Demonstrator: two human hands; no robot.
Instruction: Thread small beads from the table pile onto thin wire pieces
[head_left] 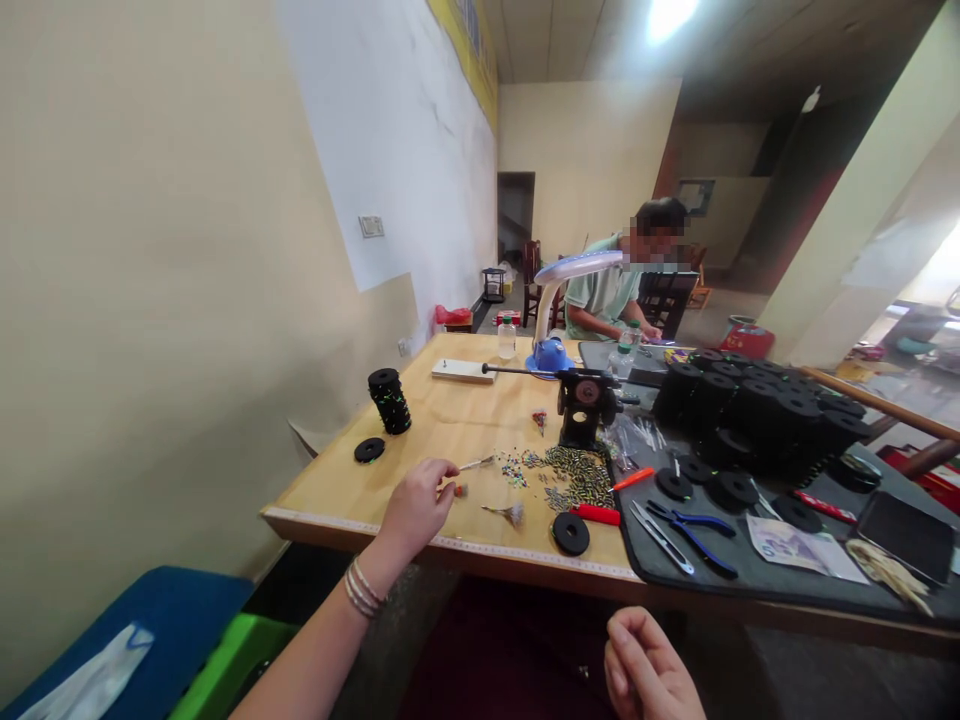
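I have the left hand [416, 508] at the small orange bundle [461, 491] on the wooden table [450, 430], thumb and forefinger narrowly apart; the right hand [649, 662] curls nearer me. I can't tell whether either grips anything.

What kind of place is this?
Probably a small workshop for handwork: a wooden table holds scattered beads, pliers and stacked black spools, and a desk lamp stands on it.
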